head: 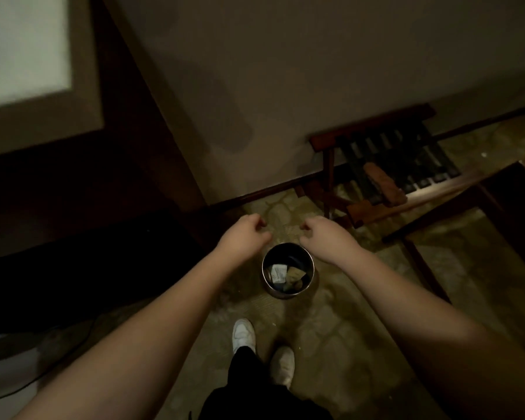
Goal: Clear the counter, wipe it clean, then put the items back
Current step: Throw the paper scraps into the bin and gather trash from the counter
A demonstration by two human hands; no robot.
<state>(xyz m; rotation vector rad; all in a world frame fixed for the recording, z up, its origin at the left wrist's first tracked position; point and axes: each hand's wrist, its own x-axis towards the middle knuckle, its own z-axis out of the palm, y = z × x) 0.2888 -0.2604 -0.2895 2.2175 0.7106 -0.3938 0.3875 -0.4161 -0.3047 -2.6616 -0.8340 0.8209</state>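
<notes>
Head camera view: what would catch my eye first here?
Two bare arms reach out, the left hand and right hand loosely curled and holding nothing, above a small round bin on the floor with scraps of paper inside. To the right stands a slatted wooden rack against the wall.

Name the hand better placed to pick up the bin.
Right, marginally. The right hand hangs over the bin's rim; the left hand sits just off it. Both look empty, fingers loosely curled.

The small round bin [288,269] looks like glossy metal, with crumpled paper scraps [279,273] inside. The luggage rack [385,165] is dark polished wood with woven straps. The floor [340,322] looks matt and mottled.
</notes>
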